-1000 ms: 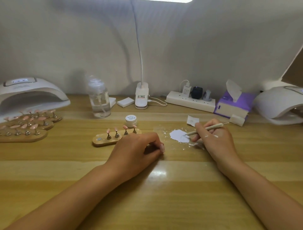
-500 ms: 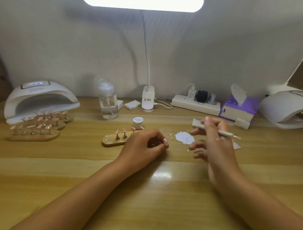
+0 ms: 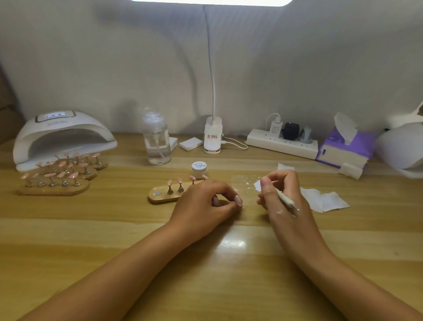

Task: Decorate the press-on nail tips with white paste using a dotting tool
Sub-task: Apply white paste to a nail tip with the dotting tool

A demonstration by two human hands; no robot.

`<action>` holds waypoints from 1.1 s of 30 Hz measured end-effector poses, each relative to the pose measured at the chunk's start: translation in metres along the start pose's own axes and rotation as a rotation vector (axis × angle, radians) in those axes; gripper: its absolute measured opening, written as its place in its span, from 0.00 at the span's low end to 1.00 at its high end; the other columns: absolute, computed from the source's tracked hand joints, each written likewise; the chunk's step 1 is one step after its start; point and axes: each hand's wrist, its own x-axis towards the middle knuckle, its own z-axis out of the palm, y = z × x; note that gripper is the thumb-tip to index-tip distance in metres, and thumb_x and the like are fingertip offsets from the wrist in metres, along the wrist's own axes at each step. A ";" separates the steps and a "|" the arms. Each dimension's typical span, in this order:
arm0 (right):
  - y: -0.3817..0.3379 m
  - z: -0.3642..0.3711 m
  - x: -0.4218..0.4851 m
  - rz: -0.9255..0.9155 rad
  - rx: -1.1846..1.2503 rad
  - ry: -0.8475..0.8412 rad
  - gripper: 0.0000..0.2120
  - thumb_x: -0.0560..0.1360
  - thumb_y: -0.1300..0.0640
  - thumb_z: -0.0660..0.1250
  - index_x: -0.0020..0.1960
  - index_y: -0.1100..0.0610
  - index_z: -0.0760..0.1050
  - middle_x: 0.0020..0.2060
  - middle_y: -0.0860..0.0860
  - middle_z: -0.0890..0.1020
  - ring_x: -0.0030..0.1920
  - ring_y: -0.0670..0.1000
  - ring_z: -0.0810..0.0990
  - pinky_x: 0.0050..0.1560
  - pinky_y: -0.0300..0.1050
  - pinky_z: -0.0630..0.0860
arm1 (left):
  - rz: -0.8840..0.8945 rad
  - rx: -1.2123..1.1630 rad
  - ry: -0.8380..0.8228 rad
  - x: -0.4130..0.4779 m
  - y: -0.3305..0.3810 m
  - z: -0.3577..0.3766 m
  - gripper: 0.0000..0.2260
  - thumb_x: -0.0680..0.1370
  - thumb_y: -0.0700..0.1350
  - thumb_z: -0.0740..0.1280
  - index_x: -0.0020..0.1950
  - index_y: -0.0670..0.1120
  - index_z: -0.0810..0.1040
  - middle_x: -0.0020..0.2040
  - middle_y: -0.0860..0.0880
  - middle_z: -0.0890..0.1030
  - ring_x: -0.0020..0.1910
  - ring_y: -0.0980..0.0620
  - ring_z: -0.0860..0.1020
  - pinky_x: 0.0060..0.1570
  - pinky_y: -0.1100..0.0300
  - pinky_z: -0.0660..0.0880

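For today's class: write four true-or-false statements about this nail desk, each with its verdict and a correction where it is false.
1. The right hand holds the dotting tool. True.
2. The small jar stands open. False: it is closed.
3. The clear bottle stands upright. True.
4. The tissue pack is on the far left. False: it is on the right, next to the power strip.

Bright overhead lamp (image 3: 211,1), soft focus
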 end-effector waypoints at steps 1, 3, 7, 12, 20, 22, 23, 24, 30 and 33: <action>0.000 -0.001 0.001 0.003 0.027 0.003 0.04 0.82 0.48 0.60 0.52 0.47 0.69 0.44 0.48 0.80 0.45 0.47 0.81 0.47 0.45 0.77 | -0.003 0.004 -0.008 0.000 0.000 0.000 0.03 0.74 0.49 0.74 0.42 0.57 0.83 0.42 0.62 0.82 0.33 0.59 0.73 0.43 0.54 0.76; -0.002 -0.002 0.002 0.021 0.116 0.007 0.03 0.81 0.50 0.63 0.52 0.49 0.72 0.43 0.49 0.81 0.44 0.47 0.82 0.45 0.45 0.80 | -0.026 0.021 -0.023 0.001 0.000 0.000 0.02 0.74 0.49 0.73 0.43 0.57 0.83 0.44 0.62 0.83 0.35 0.60 0.76 0.46 0.53 0.77; -0.004 -0.004 0.004 0.176 0.350 0.032 0.12 0.76 0.52 0.72 0.49 0.59 0.74 0.32 0.51 0.81 0.27 0.46 0.77 0.24 0.37 0.73 | -0.047 0.040 -0.043 0.000 -0.001 -0.002 0.02 0.74 0.52 0.73 0.45 0.59 0.83 0.45 0.64 0.83 0.39 0.64 0.78 0.47 0.53 0.78; 0.003 -0.002 0.018 0.366 0.372 0.072 0.09 0.78 0.54 0.70 0.50 0.59 0.74 0.24 0.47 0.77 0.22 0.42 0.71 0.21 0.34 0.67 | -0.031 0.016 -0.074 -0.001 -0.001 -0.003 0.02 0.75 0.51 0.72 0.47 0.58 0.84 0.45 0.64 0.83 0.39 0.63 0.78 0.48 0.50 0.78; 0.016 -0.019 0.030 0.094 -0.050 0.195 0.12 0.81 0.46 0.64 0.46 0.54 0.75 0.32 0.47 0.84 0.27 0.42 0.77 0.37 0.46 0.73 | 0.022 0.028 -0.023 -0.003 -0.001 -0.001 0.06 0.75 0.46 0.71 0.42 0.58 0.78 0.45 0.65 0.80 0.39 0.58 0.78 0.45 0.49 0.77; 0.020 -0.018 0.032 0.127 -0.079 0.181 0.09 0.81 0.48 0.62 0.48 0.53 0.72 0.33 0.44 0.85 0.29 0.42 0.78 0.40 0.46 0.72 | 0.062 0.098 -0.021 -0.003 0.001 0.000 0.08 0.75 0.47 0.70 0.41 0.60 0.75 0.48 0.64 0.81 0.43 0.59 0.77 0.46 0.50 0.76; 0.022 -0.018 0.033 0.130 -0.105 0.178 0.08 0.81 0.49 0.62 0.50 0.54 0.71 0.33 0.42 0.85 0.32 0.41 0.79 0.41 0.47 0.72 | 0.076 0.128 -0.031 -0.002 0.002 0.001 0.09 0.76 0.48 0.69 0.41 0.61 0.74 0.49 0.64 0.81 0.45 0.61 0.75 0.47 0.50 0.76; 0.024 -0.018 0.033 0.122 -0.125 0.181 0.09 0.81 0.50 0.63 0.50 0.56 0.71 0.32 0.41 0.85 0.34 0.40 0.80 0.41 0.44 0.73 | 0.083 0.138 -0.045 -0.002 0.002 0.002 0.09 0.76 0.48 0.69 0.41 0.62 0.73 0.50 0.64 0.81 0.46 0.61 0.75 0.47 0.51 0.76; 0.025 -0.018 0.034 0.110 -0.063 0.231 0.10 0.81 0.53 0.66 0.48 0.60 0.72 0.31 0.43 0.84 0.33 0.39 0.81 0.32 0.26 0.69 | 0.079 0.050 -0.069 0.000 0.000 0.002 0.09 0.77 0.45 0.69 0.43 0.59 0.74 0.50 0.63 0.82 0.44 0.61 0.79 0.47 0.51 0.77; 0.011 -0.019 0.030 0.046 0.118 0.291 0.07 0.83 0.51 0.63 0.49 0.53 0.71 0.37 0.47 0.86 0.28 0.43 0.79 0.29 0.35 0.74 | 0.068 0.016 -0.062 0.000 0.001 0.002 0.09 0.76 0.45 0.70 0.42 0.59 0.75 0.49 0.63 0.83 0.43 0.61 0.79 0.48 0.52 0.78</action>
